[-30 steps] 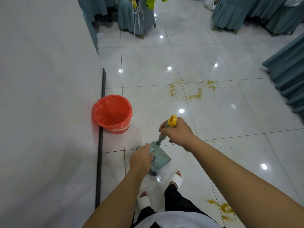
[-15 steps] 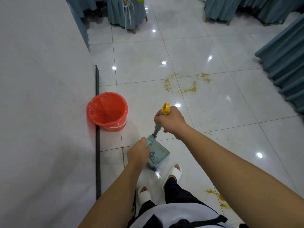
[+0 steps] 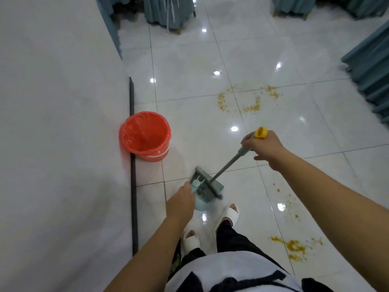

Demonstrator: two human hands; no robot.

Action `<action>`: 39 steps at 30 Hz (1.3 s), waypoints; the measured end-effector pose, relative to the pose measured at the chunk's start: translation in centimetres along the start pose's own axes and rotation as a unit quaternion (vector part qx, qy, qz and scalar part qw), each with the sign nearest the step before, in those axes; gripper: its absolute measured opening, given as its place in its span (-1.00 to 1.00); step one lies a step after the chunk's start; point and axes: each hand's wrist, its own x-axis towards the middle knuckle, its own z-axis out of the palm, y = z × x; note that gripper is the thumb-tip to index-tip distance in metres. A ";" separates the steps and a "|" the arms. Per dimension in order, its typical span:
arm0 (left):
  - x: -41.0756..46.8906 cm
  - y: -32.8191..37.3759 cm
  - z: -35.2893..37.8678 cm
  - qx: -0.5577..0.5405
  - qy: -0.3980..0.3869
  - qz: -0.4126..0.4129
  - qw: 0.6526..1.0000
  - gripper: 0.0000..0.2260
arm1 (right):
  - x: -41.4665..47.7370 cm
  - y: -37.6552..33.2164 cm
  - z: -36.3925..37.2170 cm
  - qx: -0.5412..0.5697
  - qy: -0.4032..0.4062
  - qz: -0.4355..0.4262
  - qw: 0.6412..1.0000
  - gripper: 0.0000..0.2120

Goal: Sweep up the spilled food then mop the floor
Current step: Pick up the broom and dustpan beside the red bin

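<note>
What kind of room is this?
Probably a banquet hall or restaurant dining room: shiny white floor tiles, chairs in blue-grey fabric covers, a long draped table skirt, and spilled food on the floor.

Bright overhead glare spots on glossy floor tiles (image 3: 273, 144), wide-angle edge distortion.

Glossy white tiled floor (image 3: 284, 49), ceiling lights glinting off it. The red-lined bucket (image 3: 145, 135) stands on it against the wall. Right of the bucket and farther off, a ring of yellow spilled food (image 3: 250, 100); right of the bucket and nearer, more yellow crumbs (image 3: 294, 247). Just beyond the bucket's near side, white slippers (image 3: 228, 213) planted on the tiles.
</note>
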 end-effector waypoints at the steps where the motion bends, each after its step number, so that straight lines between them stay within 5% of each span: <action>1: 0.1 -0.3 -0.2 0.006 -0.001 -0.001 1.000 -0.87 | -0.4 1.1 0.6 -0.012 0.000 -0.004 1.000 -0.92; 14: 0.7 0.6 0.2 0.015 -0.026 0.014 0.999 -0.80 | -6.8 5.6 -0.4 -0.033 0.055 -0.046 0.997 -0.90; 17: 0.7 0.9 0.0 0.007 -0.021 0.022 1.000 -0.81 | -7.7 5.9 -1.2 -0.116 -0.023 0.036 0.992 -0.93; 21: 0.7 1.1 -0.1 -0.003 -0.013 0.026 1.000 -0.80 | -7.8 6.9 -1.4 -0.222 -0.150 0.166 0.949 -0.53; 26: 0.6 1.0 0.0 -0.032 -0.004 0.034 0.999 -0.75 | -6.1 10.8 -0.4 -0.139 -0.249 0.277 0.918 -0.72; 30: 0.1 1.8 -0.6 -0.066 -0.020 0.003 0.998 -0.77 | -5.6 14.6 1.9 0.002 -0.247 0.361 0.899 -0.90; 35: -0.1 3.6 -1.1 -0.067 -0.068 -0.052 0.994 -0.79 | -6.1 16.8 3.5 0.016 -0.248 0.359 0.900 -0.96; 39: 0.3 3.8 -0.4 -0.184 -0.085 -0.082 0.976 -0.63 | -6.4 17.7 2.4 0.008 -0.217 0.331 0.918 -0.85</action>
